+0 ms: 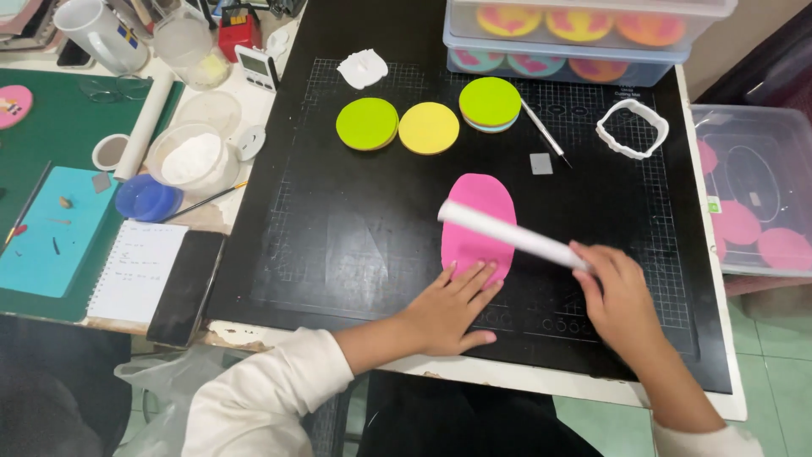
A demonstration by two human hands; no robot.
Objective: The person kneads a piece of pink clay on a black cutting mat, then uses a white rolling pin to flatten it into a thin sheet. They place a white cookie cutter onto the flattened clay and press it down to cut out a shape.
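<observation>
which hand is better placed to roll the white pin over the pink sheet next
Right, most likely. The right hand already grips one end of the white rolling pin, which lies across the pink sheet. The left hand lies flat, its fingers pressing the sheet's near edge to the black mat.

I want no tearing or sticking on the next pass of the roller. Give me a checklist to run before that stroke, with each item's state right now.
1. Pink clay sheet lies flat on the black cutting mat: ok.
2. Left hand pins the sheet's near edge, fingertips on the pink: ok.
3. Right hand has a grip on the white roller at one end only: not ok for even pressure, likely.
4. Roller lies square across the sheet: not ok, it sits at a slant.
5. Mat around the sheet free of tools; white cutter and grey square sit apart: ok.
6. Sheet thickness even: cannot tell.
</observation>
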